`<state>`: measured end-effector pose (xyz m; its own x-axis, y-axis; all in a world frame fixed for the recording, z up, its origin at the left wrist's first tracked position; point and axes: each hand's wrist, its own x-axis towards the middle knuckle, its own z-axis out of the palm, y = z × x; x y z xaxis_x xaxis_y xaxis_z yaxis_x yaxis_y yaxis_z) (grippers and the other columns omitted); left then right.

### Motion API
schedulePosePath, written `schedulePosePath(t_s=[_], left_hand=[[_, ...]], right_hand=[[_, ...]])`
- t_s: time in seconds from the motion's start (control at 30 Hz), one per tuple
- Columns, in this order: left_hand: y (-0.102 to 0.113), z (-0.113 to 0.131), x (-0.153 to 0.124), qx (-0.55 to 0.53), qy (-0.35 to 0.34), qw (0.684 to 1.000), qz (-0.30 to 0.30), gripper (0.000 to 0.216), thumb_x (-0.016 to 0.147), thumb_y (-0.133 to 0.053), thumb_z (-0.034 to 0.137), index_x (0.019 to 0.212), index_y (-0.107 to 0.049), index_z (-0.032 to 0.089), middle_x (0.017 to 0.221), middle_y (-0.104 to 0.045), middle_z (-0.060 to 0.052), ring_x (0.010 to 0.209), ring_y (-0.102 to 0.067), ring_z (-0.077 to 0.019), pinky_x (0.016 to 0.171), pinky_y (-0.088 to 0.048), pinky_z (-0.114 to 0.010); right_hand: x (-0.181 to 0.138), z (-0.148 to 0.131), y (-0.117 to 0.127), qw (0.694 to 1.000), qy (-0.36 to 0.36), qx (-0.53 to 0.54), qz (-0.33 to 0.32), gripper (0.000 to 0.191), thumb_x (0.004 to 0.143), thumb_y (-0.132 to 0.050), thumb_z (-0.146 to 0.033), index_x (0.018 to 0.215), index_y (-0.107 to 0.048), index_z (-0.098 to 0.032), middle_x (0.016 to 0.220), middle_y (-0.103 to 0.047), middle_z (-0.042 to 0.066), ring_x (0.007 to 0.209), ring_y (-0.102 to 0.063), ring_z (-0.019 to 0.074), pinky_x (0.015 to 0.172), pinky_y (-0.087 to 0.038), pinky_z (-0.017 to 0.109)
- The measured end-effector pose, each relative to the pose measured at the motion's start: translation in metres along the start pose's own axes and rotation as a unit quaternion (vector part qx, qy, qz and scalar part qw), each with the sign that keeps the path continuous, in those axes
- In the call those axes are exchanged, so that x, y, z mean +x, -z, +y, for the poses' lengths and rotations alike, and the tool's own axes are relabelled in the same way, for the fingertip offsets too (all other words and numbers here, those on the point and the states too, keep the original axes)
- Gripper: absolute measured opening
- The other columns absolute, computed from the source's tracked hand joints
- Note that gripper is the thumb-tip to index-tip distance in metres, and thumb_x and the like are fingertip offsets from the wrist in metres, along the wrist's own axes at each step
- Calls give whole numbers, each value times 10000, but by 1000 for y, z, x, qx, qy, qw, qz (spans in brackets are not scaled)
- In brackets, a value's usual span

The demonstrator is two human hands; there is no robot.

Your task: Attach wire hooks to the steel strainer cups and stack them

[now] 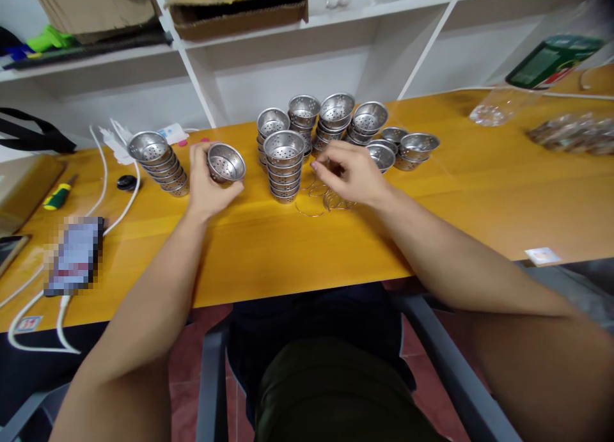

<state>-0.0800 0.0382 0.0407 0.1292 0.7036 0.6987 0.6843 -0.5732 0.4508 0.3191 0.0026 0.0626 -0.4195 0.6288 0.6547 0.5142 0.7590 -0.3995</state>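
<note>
My left hand [207, 185] is wrapped round a perforated metal cup [227, 163], its open mouth tilted toward me. Just right of it, a tall stack of the same cups [284, 167] stands on the table. My right hand [354, 171] hovers above a loose heap of thin wire rings [338, 200], thumb and fingers pinched together. Whatever those fingertips hold, if anything, is too small to tell. Behind the right hand, more stacked cups [337, 112] stand in a group, with a few lower ones [416, 149] to the right.
Another cup stack [160, 164] leans at the left, near a black round cap [126, 183]. A phone [75, 255] with white cables and a screwdriver [57, 196] lie farther left. At right are a plastic bottle [551, 61] and bagged brown items [573, 134]. White shelving [297, 58] backs the table.
</note>
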Motion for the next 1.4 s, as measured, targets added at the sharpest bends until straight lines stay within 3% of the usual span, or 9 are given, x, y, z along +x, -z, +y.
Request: schedulePosePath(t_s=[0.17,0.27,0.33,0.47,0.57,0.8,1.13,1.3,1.4], left_hand=[[15,51,-11,-50,0,997,-51,1042,738,-1080,652,1556,-521,326,1521,-738,-126,1458,-797,-433,1261,-687,-594],[20,84,-20,-137,-33,980,-140,914,748,-1046,589,1492,-594,313,1401,-790,-99,1293,-845,-382,1135,-718,-531],[19,99,-24,-193,-54,954,-224,809,752,-1008,471,1458,-650,301,1357,-817,-81,1204,-848,-340,1045,-720,-478],[8,106,-28,-243,-46,923,-293,741,740,-946,331,1431,-684,280,1306,-838,-61,1114,-828,-283,937,-684,-397],[1,102,-29,-244,-30,919,-309,704,742,-933,311,1398,-683,265,1231,-826,-38,1022,-794,-243,865,-653,-353],[-4,102,-30,-272,-14,897,-348,608,816,-921,274,1349,-629,261,1130,-868,-32,951,-833,-225,813,-639,-325],[-6,101,-30,-260,-41,909,-322,562,804,-951,323,1256,-623,265,1156,-838,-36,948,-801,-228,822,-628,-348],[-1,102,-31,-246,-32,904,-348,584,800,-953,335,1304,-667,260,1162,-843,-38,949,-795,-233,840,-638,-357],[6,101,-28,-241,-23,903,-355,622,814,-1025,408,1315,-688,257,1188,-871,-55,1011,-831,-257,892,-666,-373]], right_hand=[[-5,-47,-6,994,94,-15,-51,361,1265,-585,-493,1295,-861,-261,1317,-846,154,1146,-820,325,948,-650,463],[-9,-71,-12,985,123,-21,-122,436,1268,-551,-435,1560,-837,-281,1613,-804,166,1393,-823,364,1075,-670,487],[-11,-78,-18,974,160,-21,-156,473,1279,-516,-409,1624,-809,-273,1688,-784,160,1407,-824,351,1061,-665,470],[-14,-73,-28,960,211,-23,-184,419,1299,-472,-375,1411,-843,-216,1433,-867,152,1074,-806,265,805,-547,402],[-14,-66,-30,964,182,15,-193,344,1295,-524,-383,1282,-819,-206,1309,-845,132,945,-730,220,707,-431,384],[-10,-58,-32,963,137,149,-175,327,1293,-659,-464,1072,-696,-227,1145,-720,81,953,-659,208,855,-504,353],[-7,-61,-36,957,40,267,-105,444,1211,-780,-533,933,-578,-253,909,-633,4,823,-553,178,774,-452,333],[-2,-46,-11,892,-36,391,-224,695,1194,-746,-828,855,-560,-250,740,-553,-44,662,-456,124,635,-386,298],[0,-33,8,900,-56,313,-298,658,1198,-748,-755,822,-556,-251,698,-527,-52,637,-426,119,620,-347,301]])
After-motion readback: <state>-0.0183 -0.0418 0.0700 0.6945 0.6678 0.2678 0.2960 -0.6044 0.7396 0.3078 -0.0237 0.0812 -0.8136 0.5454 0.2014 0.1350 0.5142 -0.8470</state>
